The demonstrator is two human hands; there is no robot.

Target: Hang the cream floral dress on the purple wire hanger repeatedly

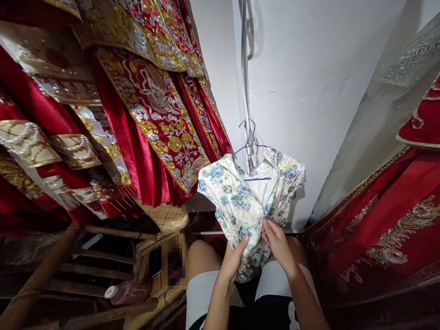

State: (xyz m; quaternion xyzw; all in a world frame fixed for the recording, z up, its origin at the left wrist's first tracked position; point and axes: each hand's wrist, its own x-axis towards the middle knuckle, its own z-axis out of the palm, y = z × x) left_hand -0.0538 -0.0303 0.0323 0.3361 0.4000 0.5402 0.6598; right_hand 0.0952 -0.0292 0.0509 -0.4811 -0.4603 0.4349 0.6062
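Observation:
A short-sleeved white garment (237, 201) with blue and yellow flowers hangs on a thin purple hanger (253, 143) in front of me. Its neckline is open in a V, and its lower part lies bunched between my knees, so its full length is hidden. My left hand (233, 259) grips the garment low on its left side, thumb in front and fingers behind the cloth. At the bottom of the V, my right hand (277, 240) pinches the front edge between thumb and fingers.
Red costumes (161, 110) embroidered in gold and silver hang on the left. More red embroidered cloth (388, 229) hangs close on the right. A bamboo chair (103, 270) stands at lower left with a pink bottle (129, 292). Behind the hanger is a white wall (302, 82).

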